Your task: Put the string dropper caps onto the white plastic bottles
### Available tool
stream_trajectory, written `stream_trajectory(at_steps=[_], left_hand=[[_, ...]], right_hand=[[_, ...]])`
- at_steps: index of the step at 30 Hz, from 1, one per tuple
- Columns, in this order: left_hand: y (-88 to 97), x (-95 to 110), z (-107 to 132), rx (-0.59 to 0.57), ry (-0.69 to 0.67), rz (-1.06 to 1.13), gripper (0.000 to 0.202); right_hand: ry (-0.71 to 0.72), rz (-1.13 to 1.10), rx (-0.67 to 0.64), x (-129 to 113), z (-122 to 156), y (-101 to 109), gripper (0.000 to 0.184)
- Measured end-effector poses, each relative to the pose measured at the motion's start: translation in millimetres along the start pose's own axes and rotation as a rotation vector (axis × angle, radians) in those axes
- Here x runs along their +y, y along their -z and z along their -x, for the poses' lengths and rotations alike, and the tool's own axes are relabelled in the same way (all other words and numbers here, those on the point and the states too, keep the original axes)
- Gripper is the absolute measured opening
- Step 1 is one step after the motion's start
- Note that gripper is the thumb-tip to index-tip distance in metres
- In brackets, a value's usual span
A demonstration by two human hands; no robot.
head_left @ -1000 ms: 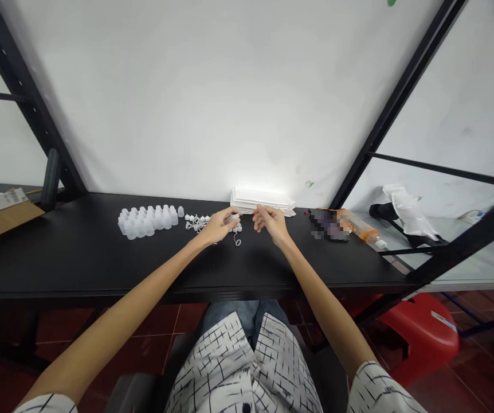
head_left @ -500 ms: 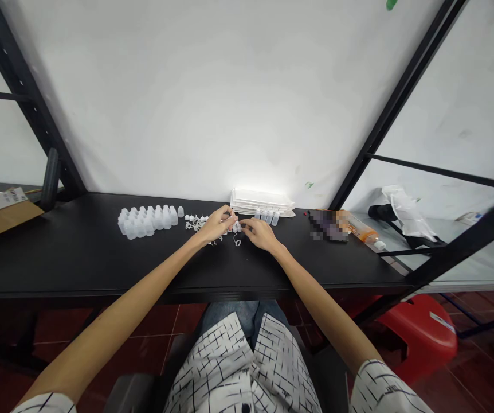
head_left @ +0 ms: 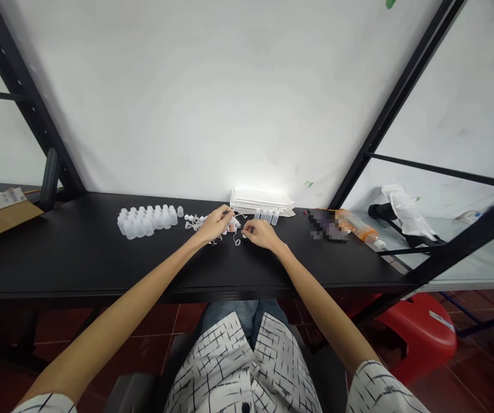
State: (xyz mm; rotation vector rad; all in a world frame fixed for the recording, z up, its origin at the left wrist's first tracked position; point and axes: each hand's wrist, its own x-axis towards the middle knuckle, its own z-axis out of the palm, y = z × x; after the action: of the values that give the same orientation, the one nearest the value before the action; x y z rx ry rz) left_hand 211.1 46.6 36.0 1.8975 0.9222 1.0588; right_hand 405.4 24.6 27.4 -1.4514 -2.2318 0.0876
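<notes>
My left hand [head_left: 216,225] is over a pile of small white caps with thin looped straps [head_left: 194,222], its fingers drawn together; what they hold, if anything, is hidden. Facing it, my right hand [head_left: 261,234] pinches a small white cap [head_left: 243,234] between thumb and fingertips. A curved white strap [head_left: 240,215] shows between the two hands, and a loose loop [head_left: 237,241] lies just in front. To the left stand several rows of translucent white bottles [head_left: 146,221]. Behind my right hand are several small bottles [head_left: 267,216] in a short row.
A stack of white flat sheets or trays [head_left: 261,201] lies against the wall. On the right of the black table [head_left: 101,261] are a blurred dark item [head_left: 329,225] and an orange-labelled bottle [head_left: 365,233]. A cardboard box [head_left: 4,215] sits at far left. Black metal posts frame both sides.
My right hand has closed its fingertips on a small cap and lowered slightly. A curved strap now shows between the hands. My left hand has barely moved.
</notes>
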Motion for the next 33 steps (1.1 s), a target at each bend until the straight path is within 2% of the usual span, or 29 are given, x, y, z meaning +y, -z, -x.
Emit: stream_trajectory(at_steps=[7, 13, 18, 24, 27, 33], left_hand=[[1.1, 3.9, 0.5, -0.048, 0.034, -0.014, 0.04], [0.2, 6.9, 3.3, -0.092, -0.04, -0.016, 0.033], [-1.3, 3.4, 4.0, -0.13, -0.034, -0.001, 0.025], [-2.1, 7.6, 4.6, -0.079, 0.011, 0.101, 0.025], [-1.7, 13.7, 6.3, -0.061, 0.1, 0.144, 0.028], [-3.7, 14.8, 7.5, -0.043, 0.175, 0.096, 0.029]], right_hand=[[-0.019, -0.027, -0.087, -0.9, 2.0, 6.5, 0.014], [-0.083, -0.079, -0.094, 4.5, -0.4, 8.7, 0.011], [-0.035, -0.094, -0.106, 6.3, 0.7, 8.6, 0.006], [0.003, -0.124, -0.135, 9.1, 0.7, 6.1, 0.005], [-0.016, -0.311, -0.106, 7.9, 1.2, 7.4, 0.007], [-0.078, -0.873, -0.035, -5.9, 2.0, 13.1, 0.028]])
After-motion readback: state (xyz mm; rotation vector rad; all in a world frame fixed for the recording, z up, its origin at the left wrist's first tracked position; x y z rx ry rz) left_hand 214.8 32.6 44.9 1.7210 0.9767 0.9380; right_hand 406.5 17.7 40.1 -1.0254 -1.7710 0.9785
